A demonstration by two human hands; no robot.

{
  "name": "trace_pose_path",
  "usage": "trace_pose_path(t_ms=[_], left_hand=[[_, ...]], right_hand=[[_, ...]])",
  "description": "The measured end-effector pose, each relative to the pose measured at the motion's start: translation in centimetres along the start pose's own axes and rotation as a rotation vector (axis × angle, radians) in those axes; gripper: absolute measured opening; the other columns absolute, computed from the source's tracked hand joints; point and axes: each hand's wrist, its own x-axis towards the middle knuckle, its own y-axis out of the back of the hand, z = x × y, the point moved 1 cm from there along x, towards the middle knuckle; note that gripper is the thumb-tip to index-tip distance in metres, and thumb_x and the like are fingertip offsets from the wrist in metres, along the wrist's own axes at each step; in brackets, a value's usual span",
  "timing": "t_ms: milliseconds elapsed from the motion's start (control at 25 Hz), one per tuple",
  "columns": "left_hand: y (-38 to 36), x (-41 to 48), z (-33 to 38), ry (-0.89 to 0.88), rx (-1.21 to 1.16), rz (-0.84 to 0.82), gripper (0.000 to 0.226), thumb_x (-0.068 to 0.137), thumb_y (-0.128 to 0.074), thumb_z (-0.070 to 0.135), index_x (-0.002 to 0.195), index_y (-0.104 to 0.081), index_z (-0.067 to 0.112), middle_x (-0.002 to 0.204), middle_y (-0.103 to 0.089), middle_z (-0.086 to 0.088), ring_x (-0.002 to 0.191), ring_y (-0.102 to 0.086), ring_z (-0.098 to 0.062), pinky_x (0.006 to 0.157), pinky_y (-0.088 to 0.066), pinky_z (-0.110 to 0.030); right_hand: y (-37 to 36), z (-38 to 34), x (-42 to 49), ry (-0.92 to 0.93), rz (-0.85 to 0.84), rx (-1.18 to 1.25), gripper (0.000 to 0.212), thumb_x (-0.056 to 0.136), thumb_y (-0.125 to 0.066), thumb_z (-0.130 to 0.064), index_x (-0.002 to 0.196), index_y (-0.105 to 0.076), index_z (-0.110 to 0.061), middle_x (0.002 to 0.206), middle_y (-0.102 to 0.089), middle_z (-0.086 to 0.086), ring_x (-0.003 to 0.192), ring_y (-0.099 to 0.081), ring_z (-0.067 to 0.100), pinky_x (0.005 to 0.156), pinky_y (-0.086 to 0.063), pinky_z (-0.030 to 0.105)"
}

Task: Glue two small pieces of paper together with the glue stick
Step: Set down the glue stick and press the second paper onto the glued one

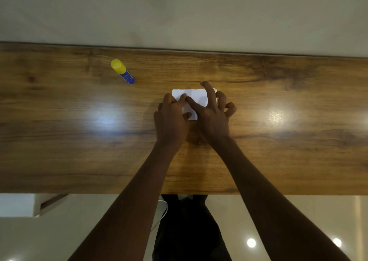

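The bench (79, 141) is wood, or a wood-look laminate, with brown grain and dark knots, and its smooth, glossy finish throws back bright patches of lamp light. On it the white paper (194, 96) looks matt and thin, with a slightly ragged far edge, and lies flat under bare fingers (208, 89). The glue stick (122, 71) is smooth plastic with a yellow cap and a blue printed barrel, faintly shiny; the wall (179, 11) behind is a plain matt off-white, and the floor (298, 231) below is glossy, mirroring ceiling lights.
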Motion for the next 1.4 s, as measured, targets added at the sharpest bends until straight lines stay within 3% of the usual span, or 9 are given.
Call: trace_pose_path(t_ms=[160, 240, 400, 520, 840, 1160, 1320, 1400], left_hand=[[-0.1, -0.1, -0.1, 0.004, -0.027, -0.009, 0.058, 0.084, -0.059, 0.019, 0.136, -0.036, 0.011, 0.129, -0.045, -0.017, 0.118, -0.046, -0.029, 0.099, -0.044, -0.042], [-0.2, -0.1, -0.2, 0.004, -0.054, 0.0, 0.058, 0.084, -0.059, 0.019, 0.136, -0.035, 0.01, 0.128, -0.046, -0.018, 0.118, -0.045, -0.03, 0.101, -0.043, -0.04], [-0.4, 0.0, -0.3, 0.022, -0.036, -0.021, 0.058, 0.086, -0.057, 0.021, 0.138, -0.032, 0.012, 0.129, -0.045, -0.017, 0.119, -0.044, -0.027, 0.1, -0.041, -0.036], [-0.4, 0.2, -0.3, 0.045, -0.035, -0.013, 0.058, 0.085, -0.059, 0.02, 0.137, -0.034, 0.014, 0.13, -0.046, -0.014, 0.12, -0.045, -0.025, 0.1, -0.04, -0.032], [-0.5, 0.2, -0.2, 0.063, -0.045, -0.001, 0.058, 0.085, -0.06, 0.02, 0.137, -0.036, 0.016, 0.13, -0.046, -0.014, 0.12, -0.044, -0.025, 0.099, -0.041, -0.03], [0.1, -0.1, 0.3, 0.079, -0.028, 0.009, 0.055, 0.082, -0.063, 0.023, 0.132, -0.043, 0.011, 0.133, -0.045, -0.015, 0.122, -0.045, -0.027, 0.101, -0.041, -0.034], [0.1, -0.8, 1.1, 0.062, 0.017, 0.08, 0.042, 0.08, -0.067, 0.019, 0.114, -0.056, -0.003, 0.123, -0.052, -0.017, 0.111, -0.053, -0.028, 0.093, -0.046, -0.034], [0.2, -0.9, 1.3, 0.01, 0.027, 0.059, 0.038, 0.079, -0.067, 0.011, 0.113, -0.056, -0.002, 0.119, -0.054, -0.017, 0.108, -0.055, -0.029, 0.091, -0.047, -0.035]], right_hand=[[-0.8, -0.1, -0.9, -0.124, -0.056, 0.093, 0.053, 0.082, -0.033, -0.046, 0.134, -0.025, -0.039, 0.151, -0.013, 0.012, 0.129, -0.013, 0.037, 0.096, -0.016, 0.059], [-0.8, -0.3, -0.8, -0.116, -0.062, 0.1, 0.052, 0.083, -0.026, -0.047, 0.134, -0.021, -0.043, 0.151, -0.01, 0.01, 0.128, -0.01, 0.034, 0.096, -0.015, 0.057], [-0.6, 0.7, -1.3, -0.199, 0.023, 0.088, 0.049, 0.088, -0.035, -0.041, 0.133, -0.017, -0.047, 0.151, -0.008, 0.009, 0.125, -0.006, 0.023, 0.096, -0.016, 0.056], [0.0, 2.8, -2.0, -0.34, 0.074, 0.096, 0.05, 0.087, -0.035, -0.041, 0.133, -0.017, -0.045, 0.151, -0.005, 0.008, 0.128, -0.007, 0.029, 0.098, -0.017, 0.057], [0.1, 2.8, -2.9, -0.274, 0.01, 0.035, 0.054, 0.087, -0.03, -0.047, 0.137, -0.012, -0.036, 0.152, -0.002, 0.004, 0.128, -0.002, 0.025, 0.1, -0.014, 0.055], [0.6, 2.5, -4.0, -0.291, 0.078, 0.039, 0.046, 0.088, -0.032, -0.048, 0.131, -0.03, -0.033, 0.15, -0.011, 0.007, 0.125, -0.005, 0.021, 0.094, -0.013, 0.046], [0.5, 1.7, -2.1, -0.277, 0.112, 0.037, 0.048, 0.086, -0.049, -0.037, 0.13, -0.033, -0.031, 0.151, -0.013, 0.01, 0.123, -0.003, 0.019, 0.095, -0.011, 0.048], [0.4, 1.5, -1.5, -0.213, 0.067, 0.038, 0.062, 0.076, -0.063, -0.03, 0.131, -0.033, -0.032, 0.151, -0.014, 0.011, 0.123, -0.002, 0.02, 0.095, -0.008, 0.047]])
